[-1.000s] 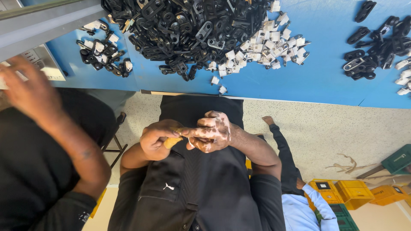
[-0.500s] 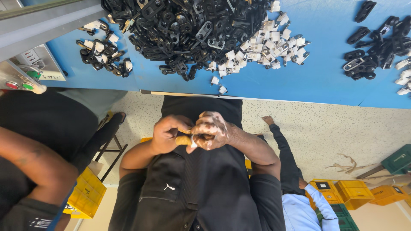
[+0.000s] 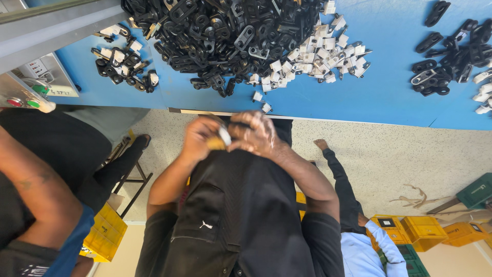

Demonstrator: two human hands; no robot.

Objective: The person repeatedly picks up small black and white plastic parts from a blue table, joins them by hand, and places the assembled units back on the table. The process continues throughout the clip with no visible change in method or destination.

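Observation:
My left hand [image 3: 201, 137] and my right hand [image 3: 257, 132] are pressed together just below the edge of the blue table [image 3: 389, 92], in front of my black shirt. Between the fingertips sits a small white and yellowish part [image 3: 223, 137], pinched from both sides. My right hand is smeared with pale dust. On the table nearest my hands lie two loose white clips [image 3: 261, 101]. Beyond them is a large heap of black plastic clips [image 3: 220, 31] and a spread of white clips [image 3: 320, 55].
A smaller mixed pile [image 3: 123, 64] lies at the table's left and another black pile [image 3: 451, 56] at the right. A control box with red and green buttons [image 3: 25, 97] stands far left. A co-worker's arm [image 3: 36, 190] fills the left. Yellow crates [image 3: 410, 228] and a green crate [image 3: 476, 191] lie on the floor.
My joined hands have moved closer to the table edge. The co-worker's arm has dropped from the control box to the lower left.

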